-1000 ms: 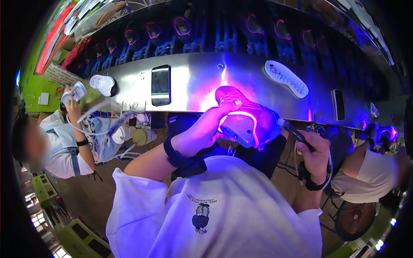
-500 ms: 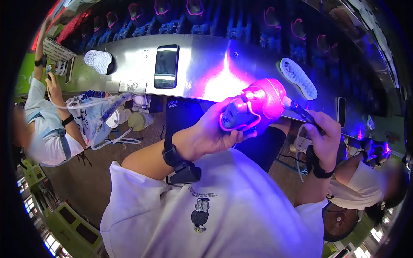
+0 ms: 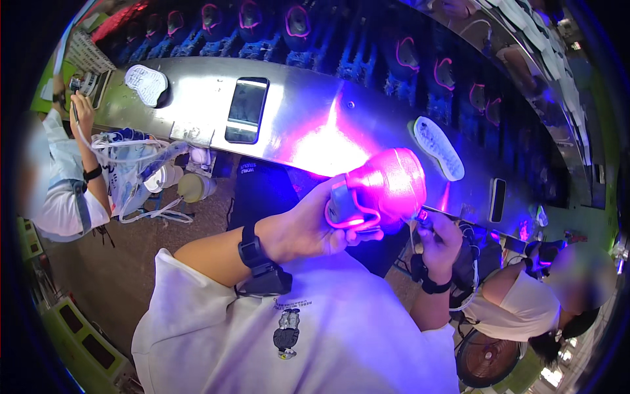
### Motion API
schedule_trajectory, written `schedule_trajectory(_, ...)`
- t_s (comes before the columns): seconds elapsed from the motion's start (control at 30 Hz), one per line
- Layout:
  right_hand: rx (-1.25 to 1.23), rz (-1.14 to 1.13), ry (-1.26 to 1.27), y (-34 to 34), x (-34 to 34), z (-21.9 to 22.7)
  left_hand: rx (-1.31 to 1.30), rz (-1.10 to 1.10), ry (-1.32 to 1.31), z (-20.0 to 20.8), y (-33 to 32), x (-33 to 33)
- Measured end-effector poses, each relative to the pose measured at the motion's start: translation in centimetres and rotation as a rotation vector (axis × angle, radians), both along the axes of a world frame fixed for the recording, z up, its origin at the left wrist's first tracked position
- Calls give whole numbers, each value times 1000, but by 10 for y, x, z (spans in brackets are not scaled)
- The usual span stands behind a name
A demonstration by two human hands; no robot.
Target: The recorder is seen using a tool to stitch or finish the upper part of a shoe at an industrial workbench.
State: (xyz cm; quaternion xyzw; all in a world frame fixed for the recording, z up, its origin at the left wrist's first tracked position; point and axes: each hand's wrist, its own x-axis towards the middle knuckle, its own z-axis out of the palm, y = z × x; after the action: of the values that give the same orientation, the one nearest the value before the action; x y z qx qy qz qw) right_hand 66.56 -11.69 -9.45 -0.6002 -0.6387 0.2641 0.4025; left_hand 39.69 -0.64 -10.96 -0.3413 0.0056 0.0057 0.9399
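Note:
My left hand is closed around the heel end of a shoe upper, held in front of my chest over the near table edge. The upper glows bright pink under violet light, and a pink line edges its dark opening. My right hand grips a brush by its dark handle. The brush tip is at the lower right side of the upper; whether it touches cannot be made out. A white shoe sole lies on the metal table beyond the upper.
Another white sole and a phone lie to the left; a dark flat device lies right. Beyond the table, several pink-edged shoes stand on a blue rack. Co-workers sit on both sides. A round fan stands lower right.
The brush has moved from the upper's right end round to its near lower side, with my right hand lower and further left. The upper has turned slightly, and the whole view has shifted.

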Motion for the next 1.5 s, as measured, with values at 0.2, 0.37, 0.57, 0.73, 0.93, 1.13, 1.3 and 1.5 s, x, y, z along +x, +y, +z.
schedule_trajectory(0.2, -270, -244, 21, 9, 7, -18, 931, 139, 311, 7, 37, 12)
schedule_trajectory(0.37, -290, -148, 258, -7, 11, -26, 1450, 222, 491, 11, 100, 22)
schedule_trajectory(0.57, -334, -425, 239, -33, 51, -61, 2066, 145, 1304, -25, 252, 59)
schedule_trajectory(0.73, -416, -570, 412, -35, 62, -41, 2605, -371, 1916, -63, 372, 77)
schedule_trajectory(0.93, -358, -615, 418, -37, 66, -68, 2592, -1140, 2140, -113, 418, 129)
schedule_trajectory(1.13, -431, -669, 424, -17, 68, -75, 2617, 104, 2037, -107, 373, 216)
schedule_trajectory(1.3, -361, -616, 441, 0, 63, -72, 2252, -129, 2341, -128, 349, 245)
schedule_trajectory(1.5, -363, -637, 503, -10, 72, -77, 2813, -340, 2124, -106, 350, 223)
